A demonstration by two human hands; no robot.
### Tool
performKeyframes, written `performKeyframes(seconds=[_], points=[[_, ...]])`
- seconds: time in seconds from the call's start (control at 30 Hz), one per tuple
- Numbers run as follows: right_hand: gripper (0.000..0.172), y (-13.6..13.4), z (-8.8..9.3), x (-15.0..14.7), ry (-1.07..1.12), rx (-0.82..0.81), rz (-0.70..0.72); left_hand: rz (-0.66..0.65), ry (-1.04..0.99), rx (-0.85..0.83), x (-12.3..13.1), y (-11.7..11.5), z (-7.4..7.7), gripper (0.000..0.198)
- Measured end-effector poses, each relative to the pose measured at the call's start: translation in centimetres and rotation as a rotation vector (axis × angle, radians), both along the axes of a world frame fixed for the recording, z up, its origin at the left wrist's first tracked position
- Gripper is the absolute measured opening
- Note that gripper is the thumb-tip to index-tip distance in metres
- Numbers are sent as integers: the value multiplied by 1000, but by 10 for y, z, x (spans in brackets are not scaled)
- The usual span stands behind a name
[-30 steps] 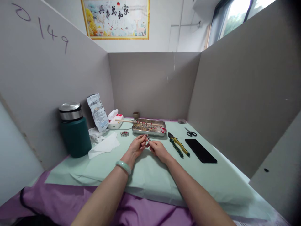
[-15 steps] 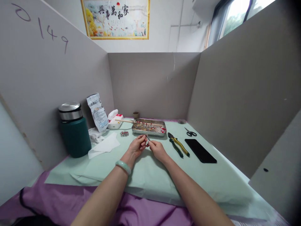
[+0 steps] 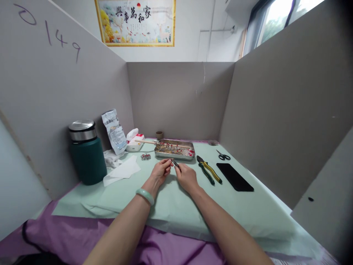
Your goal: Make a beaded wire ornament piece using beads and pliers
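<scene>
Over the middle of the green-covered desk (image 3: 176, 217), I hold a slim dark tool (image 3: 175, 164) in my right hand (image 3: 186, 177), fingers closed around it. Its tip points far and left, to the fingertips of my left hand (image 3: 161, 170), which are pressed together; whatever sits between them is too small to tell. A pale green bangle (image 3: 145, 196) circles my left wrist. Just beyond my hands lies a metal tray (image 3: 176, 157) of small beads, a wooden stick (image 3: 145, 141) resting across it. A red-and-silver beaded piece (image 3: 146, 156) lies left of the tray. To the right are green-and-yellow pliers (image 3: 209, 171), black scissors (image 3: 224, 156) and a flat black slab (image 3: 235, 177).
</scene>
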State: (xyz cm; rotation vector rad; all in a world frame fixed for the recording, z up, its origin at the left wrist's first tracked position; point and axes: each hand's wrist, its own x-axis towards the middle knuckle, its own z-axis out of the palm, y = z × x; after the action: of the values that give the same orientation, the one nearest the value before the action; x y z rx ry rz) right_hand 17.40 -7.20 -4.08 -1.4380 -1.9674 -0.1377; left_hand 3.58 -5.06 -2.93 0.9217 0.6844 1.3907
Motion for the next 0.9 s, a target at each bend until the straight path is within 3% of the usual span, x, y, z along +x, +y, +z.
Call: performKeyframes(seconds=[0.17,0.5,0.73,0.9], points=[[24,-1,1,-6,-108,50,-93,182,117,56,1,-2,1,33],[27,0,0,0,-35,-74,-78,370,669,246,5,5,-4,25],[29,1,2,4,53,-131,-59,263,533,141,5,1,-3,36],[28,1,1,4,48,-126,-9,228,478,103,6,-2,0,32]])
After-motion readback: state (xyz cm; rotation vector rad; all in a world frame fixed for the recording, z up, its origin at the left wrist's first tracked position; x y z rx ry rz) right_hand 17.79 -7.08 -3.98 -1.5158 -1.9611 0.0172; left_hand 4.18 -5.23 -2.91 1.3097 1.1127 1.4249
